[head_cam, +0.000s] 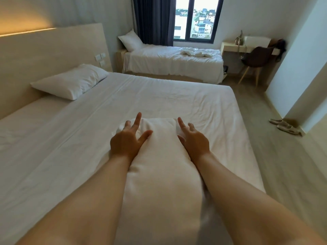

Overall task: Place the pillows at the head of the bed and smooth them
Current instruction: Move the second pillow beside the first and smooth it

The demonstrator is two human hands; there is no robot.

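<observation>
A long white pillow lies between my forearms, stretching from near me out over the large white bed. My left hand presses its left side and my right hand its right side, fingers spread, squeezing the pillow from both sides near its far end. A second white pillow lies flat at the head of the bed, against the wooden headboard at the far left.
A single bed with its own pillow and crumpled towels stands by the window. A desk and dark chair are at the back right. Slippers lie on the floor beside a white wall.
</observation>
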